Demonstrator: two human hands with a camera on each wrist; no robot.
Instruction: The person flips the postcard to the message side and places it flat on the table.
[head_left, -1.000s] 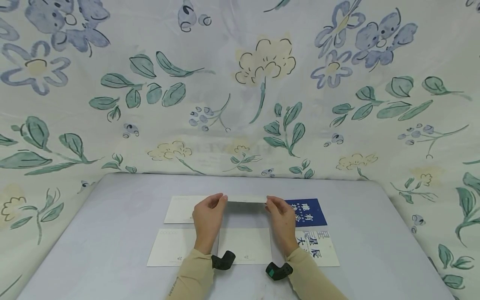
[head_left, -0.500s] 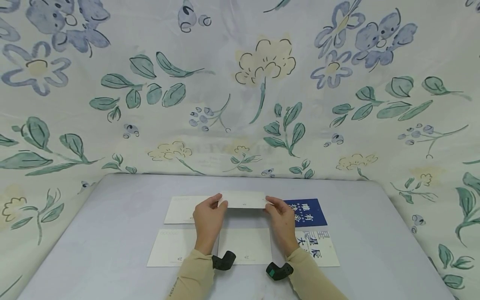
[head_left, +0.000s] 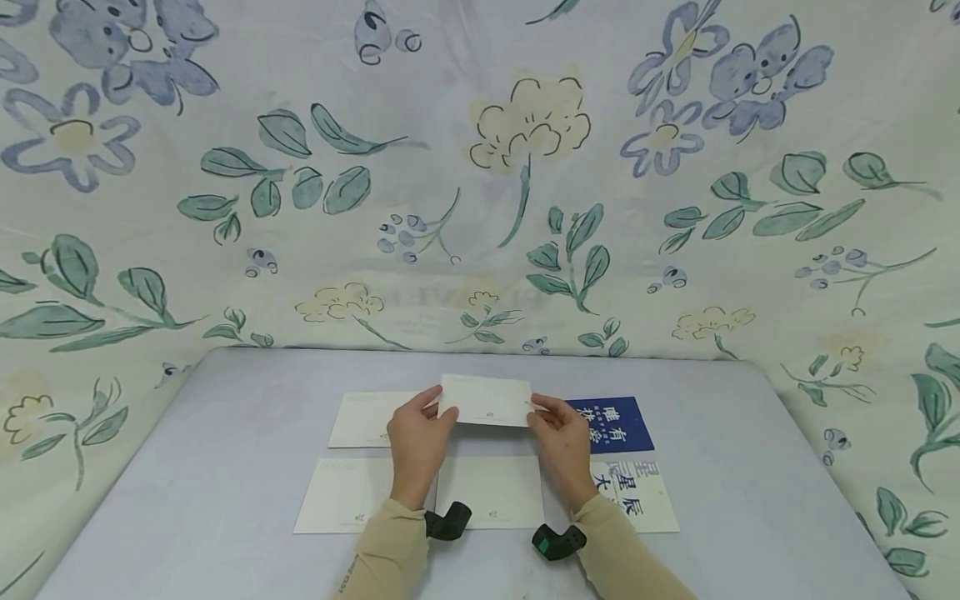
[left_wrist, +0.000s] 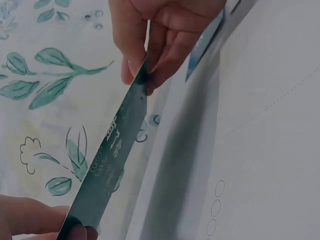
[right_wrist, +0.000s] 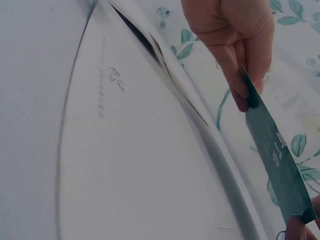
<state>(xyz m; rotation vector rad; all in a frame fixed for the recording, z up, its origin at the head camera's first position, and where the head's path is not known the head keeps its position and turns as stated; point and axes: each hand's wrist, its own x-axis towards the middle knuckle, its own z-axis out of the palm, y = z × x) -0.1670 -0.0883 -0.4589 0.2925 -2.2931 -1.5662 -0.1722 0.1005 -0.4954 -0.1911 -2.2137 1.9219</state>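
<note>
Both hands hold a white postcard (head_left: 486, 400) up over the middle of the table, its plain side facing me. My left hand (head_left: 418, 442) pinches the left edge between thumb and fingers, and my right hand (head_left: 561, 437) pinches the right edge. From below, the postcard's other side (left_wrist: 107, 160) looks dark teal with pale lettering in the left wrist view. The right wrist view shows that same teal side of the postcard (right_wrist: 275, 155), a hand at each end. Beneath it, a white postcard (head_left: 491, 492) lies flat, in the front row's middle.
Two more white postcards, one behind (head_left: 363, 421) and one in front (head_left: 341, 496), lie to the left, partly covered by my left hand. On the right are a dark blue postcard (head_left: 622, 425) and a white one with blue characters (head_left: 636, 496). Floral cloth (head_left: 480, 208) hangs behind the table.
The held postcard has tilted from nearly edge-on to showing its plain white face. Its far edge has risen and its near edge has dropped; the hands stay in about the same place.
</note>
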